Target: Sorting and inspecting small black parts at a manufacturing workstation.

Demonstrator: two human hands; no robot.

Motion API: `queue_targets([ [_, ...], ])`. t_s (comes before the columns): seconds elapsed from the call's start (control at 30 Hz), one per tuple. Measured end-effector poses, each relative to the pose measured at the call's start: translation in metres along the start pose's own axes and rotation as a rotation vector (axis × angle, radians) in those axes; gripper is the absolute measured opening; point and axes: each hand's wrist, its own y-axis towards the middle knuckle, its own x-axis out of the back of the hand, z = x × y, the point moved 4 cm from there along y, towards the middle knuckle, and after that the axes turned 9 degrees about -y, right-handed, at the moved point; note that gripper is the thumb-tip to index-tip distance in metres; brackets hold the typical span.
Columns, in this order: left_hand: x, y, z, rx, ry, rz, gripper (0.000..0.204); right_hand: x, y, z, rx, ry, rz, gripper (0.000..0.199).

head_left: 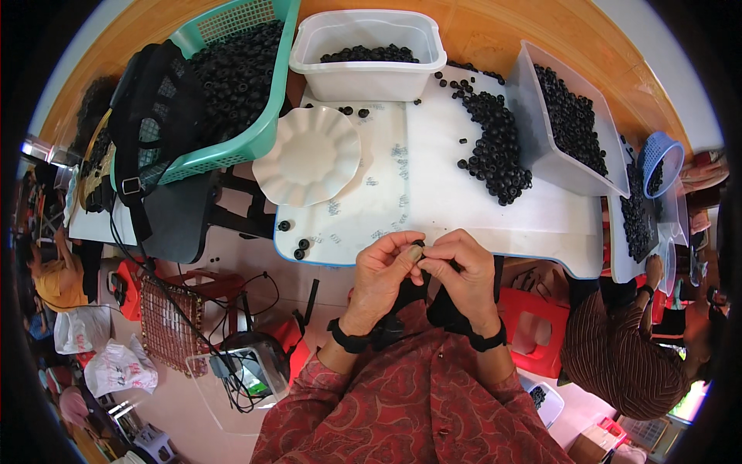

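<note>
Just past the table's near edge, my left hand (379,272) and my right hand (467,271) meet fingertip to fingertip. Both are closed in a pinch around one small black part (419,243), mostly hidden by the fingers. It resembles the loose black ring-shaped parts (495,147) heaped on the white tabletop ahead and to the right. A few more black parts (301,249) lie at the table's left front corner. A white scalloped plate (308,158) with nothing on it sits to the left of my hands.
A white tub (367,81) and a clear bin (568,127), both holding black parts, stand at the back and right. At the far left is a green basket (263,116) with a black bag (154,108) against it. A co-worker (626,356) sits at the right beside a red stool (533,329).
</note>
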Motion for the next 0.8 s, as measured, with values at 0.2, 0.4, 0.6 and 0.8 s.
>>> queue_targets([
  [0.2,0.003,-0.001,0.001,0.076,0.002,0.079,0.022,0.006,0.005,-0.011,0.031,0.009,0.105,0.016],
  [0.4,-0.004,-0.002,-0.004,0.069,-0.013,0.103,0.023,0.005,0.006,-0.006,0.041,-0.003,0.072,0.033],
  [0.6,-0.006,0.003,-0.007,0.01,-0.02,0.134,0.031,0.006,0.006,0.001,0.023,-0.023,0.092,0.042],
  [0.8,-0.003,0.009,-0.012,0.079,0.04,0.174,0.037,0.002,0.004,0.002,0.144,-0.096,0.145,0.042],
])
